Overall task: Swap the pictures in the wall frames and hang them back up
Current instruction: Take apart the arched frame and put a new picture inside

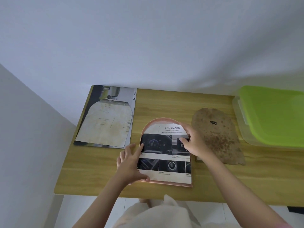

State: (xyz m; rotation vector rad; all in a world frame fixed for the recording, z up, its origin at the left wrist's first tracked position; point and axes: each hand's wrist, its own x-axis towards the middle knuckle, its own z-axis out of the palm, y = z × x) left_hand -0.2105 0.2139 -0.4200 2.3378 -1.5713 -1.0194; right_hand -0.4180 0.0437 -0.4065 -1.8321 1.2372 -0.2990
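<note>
At the bench's (102,175) left a brochure (107,117) lies flat, well apart from the work; the left hand (130,163) presses the arched picture's (164,155) left edge with straight fingers (141,148), thumb near its lower corner; the picture sits in the pink frame (166,184), slightly skewed, so it could buckle if pushed unevenly; the right hand (194,142), fingers loosely bent, presses its upper right; the backing board (217,135) lies just beside, then a green-lidded box (271,116).

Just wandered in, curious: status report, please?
Both hands, left and right, flat on the arched picture, seating it in the pink frame. Stained backing board waits to its right. Nothing in the way.
</note>
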